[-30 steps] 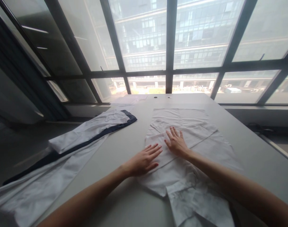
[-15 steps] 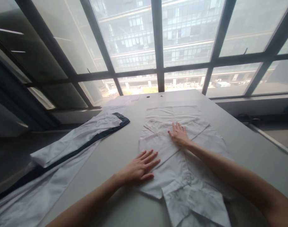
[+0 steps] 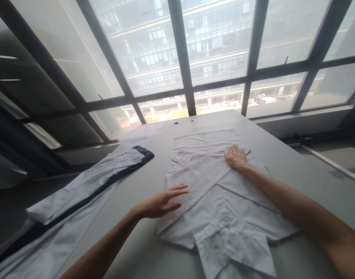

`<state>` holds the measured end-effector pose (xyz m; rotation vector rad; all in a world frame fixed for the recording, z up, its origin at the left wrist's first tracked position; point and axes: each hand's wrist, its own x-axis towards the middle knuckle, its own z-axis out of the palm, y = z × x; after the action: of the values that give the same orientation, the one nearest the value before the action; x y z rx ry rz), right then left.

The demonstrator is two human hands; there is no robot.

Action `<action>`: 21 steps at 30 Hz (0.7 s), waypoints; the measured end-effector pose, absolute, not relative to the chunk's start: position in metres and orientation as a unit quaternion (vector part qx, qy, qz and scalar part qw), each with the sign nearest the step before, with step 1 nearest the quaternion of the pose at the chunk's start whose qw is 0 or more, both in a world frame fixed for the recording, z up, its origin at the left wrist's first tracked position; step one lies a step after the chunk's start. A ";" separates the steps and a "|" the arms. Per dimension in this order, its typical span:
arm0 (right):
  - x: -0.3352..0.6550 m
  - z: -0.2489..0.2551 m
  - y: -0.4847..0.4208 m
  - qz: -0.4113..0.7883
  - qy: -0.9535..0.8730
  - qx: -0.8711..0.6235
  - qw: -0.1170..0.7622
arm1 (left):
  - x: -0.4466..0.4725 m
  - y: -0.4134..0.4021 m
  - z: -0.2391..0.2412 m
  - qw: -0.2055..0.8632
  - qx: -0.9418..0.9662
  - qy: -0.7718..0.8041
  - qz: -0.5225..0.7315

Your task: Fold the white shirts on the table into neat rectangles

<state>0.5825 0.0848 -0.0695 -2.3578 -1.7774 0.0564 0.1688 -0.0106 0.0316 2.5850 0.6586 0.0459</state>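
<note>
A white shirt [image 3: 212, 182] lies spread flat on the grey table [image 3: 154, 162], with its collar toward me and one sleeve folded across the body. My left hand [image 3: 161, 201] hovers at the shirt's left edge, fingers stretched out and empty. Farther away, my right hand [image 3: 235, 157] lies flat on the shirt's right side, fingers extended and pressing the cloth.
A second white garment with a dark blue stripe [image 3: 87, 182] is draped over the table's left edge. Large windows [image 3: 177, 58] with dark frames rise behind the far end. Two small round holes [image 3: 183, 122] mark the tabletop near the far edge.
My right hand has slid farther away and to the right across the shirt. My left hand has lifted off the cloth at the left edge. The view has shifted right.
</note>
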 end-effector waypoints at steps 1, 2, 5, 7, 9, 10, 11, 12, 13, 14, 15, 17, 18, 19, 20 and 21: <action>0.581 -0.069 0.085 0.021 -0.598 -0.795 0.096 | 0.175 -0.003 0.034 0.237 0.935 0.257 0.053; 0.580 -0.069 0.085 0.023 -0.598 -0.795 0.098 | 0.183 0.005 0.033 0.230 0.930 0.273 0.090; 0.578 -0.067 0.082 0.020 -0.593 -0.798 0.106 | 0.212 0.032 0.017 0.178 0.923 0.305 0.150; 0.577 -0.067 0.081 0.003 -0.564 -0.817 0.117 | 0.231 0.049 0.000 0.137 0.929 0.314 0.141; 0.576 -0.067 0.080 -0.009 -0.525 -0.842 0.122 | 0.243 0.062 -0.016 0.096 0.938 0.316 0.102; 0.576 -0.067 0.080 -0.008 -0.511 -0.851 0.121 | 0.246 0.066 -0.023 0.081 0.942 0.314 0.080; 0.575 -0.068 0.080 -0.004 -0.505 -0.855 0.118 | 0.247 0.068 -0.027 0.071 0.946 0.311 0.059; 0.575 -0.069 0.081 0.000 -0.505 -0.856 0.116 | 0.247 0.069 -0.031 0.066 0.948 0.308 0.044; 0.575 -0.069 0.082 0.002 -0.507 -0.854 0.116 | 0.246 0.070 -0.033 0.065 0.950 0.304 0.036; 0.576 -0.070 0.084 0.004 -0.507 -0.854 0.117 | 0.244 0.069 -0.034 0.065 0.950 0.302 0.032; 0.578 -0.070 0.085 0.007 -0.508 -0.853 0.119 | 0.242 0.069 -0.034 0.066 0.951 0.302 0.030; 0.584 -0.071 0.087 0.017 -0.510 -0.851 0.124 | 0.240 0.068 -0.034 0.065 0.950 0.305 0.027; 0.590 -0.071 0.088 0.022 -0.510 -0.851 0.125 | 0.240 0.067 -0.033 0.065 0.949 0.307 0.025; 0.597 -0.072 0.089 0.027 -0.508 -0.852 0.127 | 0.240 0.067 -0.033 0.064 0.949 0.308 0.021; 0.605 -0.071 0.089 0.032 -0.505 -0.853 0.131 | 0.241 0.068 -0.033 0.064 0.949 0.308 0.019; 0.614 -0.071 0.089 0.036 -0.501 -0.854 0.137 | 0.241 0.068 -0.034 0.063 0.949 0.308 0.019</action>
<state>0.6142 0.0890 -0.0708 -2.4717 -1.4488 0.1036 0.2413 0.0679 -0.0338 2.8677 0.9298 0.0570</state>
